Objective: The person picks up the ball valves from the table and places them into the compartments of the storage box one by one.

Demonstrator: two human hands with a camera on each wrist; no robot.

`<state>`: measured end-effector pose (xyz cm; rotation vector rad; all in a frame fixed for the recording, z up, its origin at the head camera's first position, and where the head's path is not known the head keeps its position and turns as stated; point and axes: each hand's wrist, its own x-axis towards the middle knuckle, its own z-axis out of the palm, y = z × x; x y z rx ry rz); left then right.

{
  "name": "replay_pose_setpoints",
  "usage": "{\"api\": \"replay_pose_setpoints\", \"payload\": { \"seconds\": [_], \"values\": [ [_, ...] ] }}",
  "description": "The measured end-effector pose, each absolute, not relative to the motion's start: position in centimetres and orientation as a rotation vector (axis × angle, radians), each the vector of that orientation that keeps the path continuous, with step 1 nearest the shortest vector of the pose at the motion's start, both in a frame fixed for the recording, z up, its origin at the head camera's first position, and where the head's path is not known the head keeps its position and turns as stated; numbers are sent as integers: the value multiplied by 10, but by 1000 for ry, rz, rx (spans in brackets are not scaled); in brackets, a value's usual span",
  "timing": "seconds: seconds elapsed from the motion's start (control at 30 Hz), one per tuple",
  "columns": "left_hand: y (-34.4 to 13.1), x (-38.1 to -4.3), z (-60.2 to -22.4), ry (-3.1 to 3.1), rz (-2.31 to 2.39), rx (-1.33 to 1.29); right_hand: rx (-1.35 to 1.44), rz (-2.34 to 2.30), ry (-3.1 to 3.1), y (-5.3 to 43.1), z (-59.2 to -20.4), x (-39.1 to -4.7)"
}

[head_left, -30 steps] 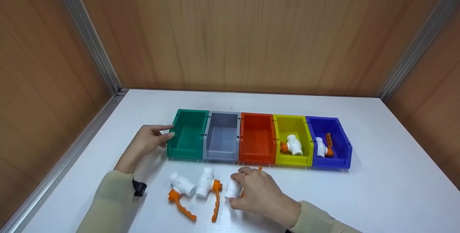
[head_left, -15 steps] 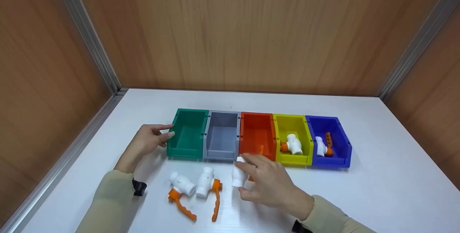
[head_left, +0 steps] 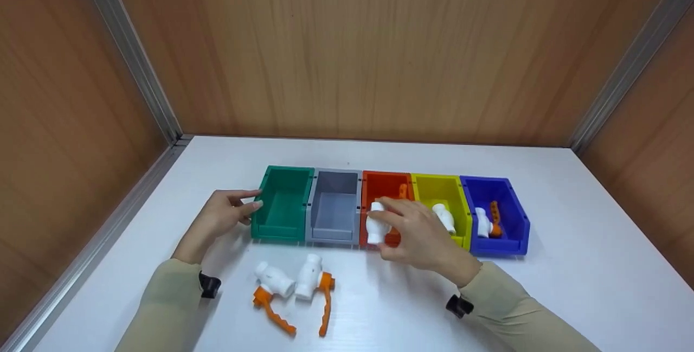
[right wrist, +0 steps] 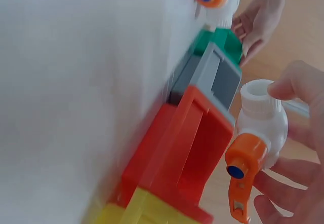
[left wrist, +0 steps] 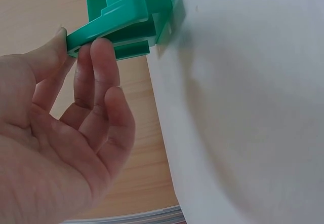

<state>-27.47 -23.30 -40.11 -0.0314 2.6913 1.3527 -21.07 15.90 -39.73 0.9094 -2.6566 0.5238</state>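
My right hand [head_left: 425, 235] grips a white plastic ball valve [head_left: 377, 224] with an orange lever handle [right wrist: 241, 183], over the front of the red bin [head_left: 387, 179]. In the right wrist view, the thumb lies at one open end of the valve and the fingers at its other side. My left hand [head_left: 221, 212] pinches the side rim of the green bin [head_left: 284, 232] at the row's left end; the left wrist view shows thumb and fingertips on either side of that green edge [left wrist: 109, 24].
Two more valves [head_left: 275, 279] with orange handles lie on the white table [head_left: 390, 319] in front. A grey bin [head_left: 336, 208] joins the green and red ones. The yellow bin [head_left: 436, 186] and blue bin [head_left: 499, 192] each hold a valve. Wooden walls [head_left: 347, 48] enclose the table.
My right hand has lifted its valve off the table and carried it forward and slightly right, over the red bin. The left hand stays at the green bin.
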Motion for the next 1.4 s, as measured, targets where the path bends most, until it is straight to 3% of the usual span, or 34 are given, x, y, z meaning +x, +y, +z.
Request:
{"api": "replay_pose_setpoints", "payload": {
  "seconds": [0.63, 1.1, 1.4],
  "values": [
    [-233, -274, -402, 2703, 1353, -2, 841, 681, -2856, 176, -419, -267],
    [-233, -273, -401, 2693, 1373, 0, 935, 147, -2886, 173, -424, -269],
    [-232, -272, -401, 2687, 1363, -34, 935, 68, -2878, 174, -427, -264]
  ]
}}
